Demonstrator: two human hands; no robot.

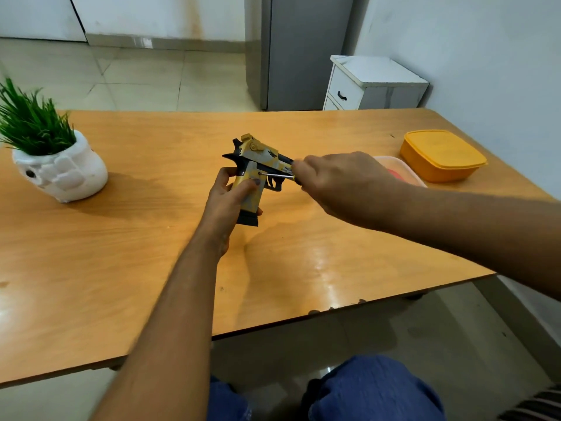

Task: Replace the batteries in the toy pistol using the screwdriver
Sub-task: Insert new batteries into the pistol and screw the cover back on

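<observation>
Near the middle of the frame, the left hand (226,202) held the toy pistol (258,168) above the table (151,238), with its fingers (249,185) curled around the yellow grip. The pistol looked like hard plastic, painted yellow and grey with black parts; a small black bird mark sat on the slide, and the little writing near the muzzle was too blurred to read. A black base stuck out under the grip.

The right hand (337,183) came from the right of the frame and gripped the screwdriver (277,175), its fingers closed over the handle. Only the thin shiny metal shaft was visible, and its tip touched the side of the pistol just above the grip.

The table was smooth, glossy wood of orange-brown colour. At the left stood a white, lumpy ceramic pot (60,171) with stiff green grass. At the right lay a square yellow plastic box (441,156) with rounded corners and a lid, and beside it a pale translucent container (397,170), partly hidden by the right hand.
</observation>
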